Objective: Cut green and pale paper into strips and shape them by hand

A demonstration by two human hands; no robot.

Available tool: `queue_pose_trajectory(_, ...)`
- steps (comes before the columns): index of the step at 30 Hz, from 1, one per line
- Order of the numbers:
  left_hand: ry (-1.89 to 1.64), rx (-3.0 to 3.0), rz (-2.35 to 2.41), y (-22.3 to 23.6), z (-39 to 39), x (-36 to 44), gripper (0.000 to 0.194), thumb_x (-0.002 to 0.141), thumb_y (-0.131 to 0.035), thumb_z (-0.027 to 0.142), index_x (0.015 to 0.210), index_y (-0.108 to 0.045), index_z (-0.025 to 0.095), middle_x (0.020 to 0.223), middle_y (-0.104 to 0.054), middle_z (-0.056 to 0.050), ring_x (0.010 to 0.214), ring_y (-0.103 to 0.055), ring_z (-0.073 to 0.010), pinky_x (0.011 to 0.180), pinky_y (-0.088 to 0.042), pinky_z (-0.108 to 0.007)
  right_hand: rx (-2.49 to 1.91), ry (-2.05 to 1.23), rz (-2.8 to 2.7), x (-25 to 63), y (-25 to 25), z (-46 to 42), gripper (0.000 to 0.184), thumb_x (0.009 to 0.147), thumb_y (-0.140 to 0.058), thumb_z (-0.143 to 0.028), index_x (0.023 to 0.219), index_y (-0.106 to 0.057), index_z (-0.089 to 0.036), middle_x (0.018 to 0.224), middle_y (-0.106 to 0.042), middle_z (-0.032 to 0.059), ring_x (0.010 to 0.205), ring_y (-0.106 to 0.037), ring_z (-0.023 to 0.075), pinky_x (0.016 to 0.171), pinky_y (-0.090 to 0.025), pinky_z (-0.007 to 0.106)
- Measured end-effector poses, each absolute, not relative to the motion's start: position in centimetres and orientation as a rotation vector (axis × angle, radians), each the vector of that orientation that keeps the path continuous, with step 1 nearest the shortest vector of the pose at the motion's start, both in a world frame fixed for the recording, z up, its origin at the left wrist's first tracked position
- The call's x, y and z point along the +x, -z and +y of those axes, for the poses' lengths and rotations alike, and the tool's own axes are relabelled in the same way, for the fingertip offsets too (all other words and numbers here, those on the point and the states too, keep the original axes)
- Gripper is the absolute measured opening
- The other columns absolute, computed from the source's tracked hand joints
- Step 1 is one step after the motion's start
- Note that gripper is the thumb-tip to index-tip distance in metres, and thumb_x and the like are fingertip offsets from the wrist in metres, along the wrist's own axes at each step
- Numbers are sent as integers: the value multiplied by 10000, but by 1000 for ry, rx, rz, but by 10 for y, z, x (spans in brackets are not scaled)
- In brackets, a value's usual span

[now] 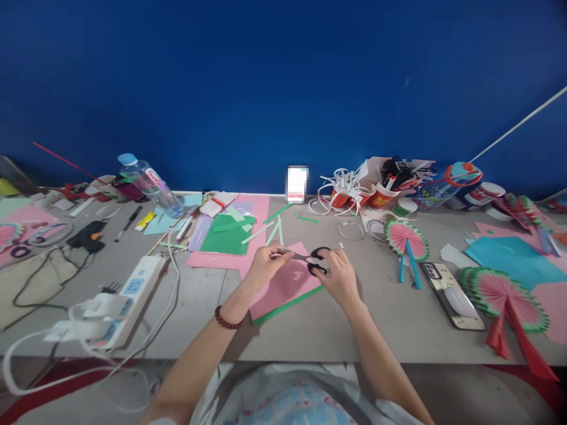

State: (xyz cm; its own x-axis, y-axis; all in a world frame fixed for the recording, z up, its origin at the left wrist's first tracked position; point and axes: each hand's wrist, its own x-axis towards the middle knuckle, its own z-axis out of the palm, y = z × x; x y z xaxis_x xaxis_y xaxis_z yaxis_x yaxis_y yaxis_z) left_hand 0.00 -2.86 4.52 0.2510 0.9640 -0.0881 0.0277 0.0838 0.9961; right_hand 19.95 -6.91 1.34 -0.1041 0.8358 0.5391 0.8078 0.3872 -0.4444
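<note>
In the head view, my right hand (340, 274) grips a pair of black-handled scissors (318, 270), with fingers in the loops. Their blades point left, toward my left hand (270, 264). The fingers of my left hand are pinched together by the blade tips; what they hold is too small to make out. Beneath both hands lies a pink sheet of paper (283, 289) with a green strip (287, 304) along its near edge. Narrow pale green strips (274, 229) lie just beyond my left hand.
Left of the hands are a green sheet (228, 239), a white power strip (137, 295) with cables, and a leaning plastic bottle (153, 183). To the right lie watermelon-patterned paper fans (407, 239) and a phone (452, 295) under a white mouse (459, 301). Cups (383, 198) stand behind.
</note>
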Motion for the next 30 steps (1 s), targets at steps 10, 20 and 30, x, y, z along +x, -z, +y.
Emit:
queue_pose_trajectory(10,-1080,1242,1192,-46,-21,-19,240,684,-722,404,646,-676,172,688,-659,-43,683,-584,-157,640,-452,-269,-1490,-100,-1790,204,-10,-68,195,798,-600,-226,992,-585,-211,953,-675,68,912,-577,239,810,-463,367)
queue_pose_trajectory(20,-1416,1345,1734,-5,32,-99,290,769,-572,436,634,-588,180,588,-572,-14,556,-505,-135,518,-377,-237,-1554,-525,-1804,198,3,-67,161,793,-578,-228,953,-558,-226,1072,-679,58,942,-627,202,820,-463,317)
queue_pose_trajectory(30,-1125,1927,2065,15,29,-112,438,886,-446,435,533,-534,192,539,-570,-42,535,-469,-153,542,-267,-264,-1734,-514,-2138,203,-10,-78,138,823,-563,-213,960,-546,-218,1027,-664,53,906,-619,200,755,-422,295)
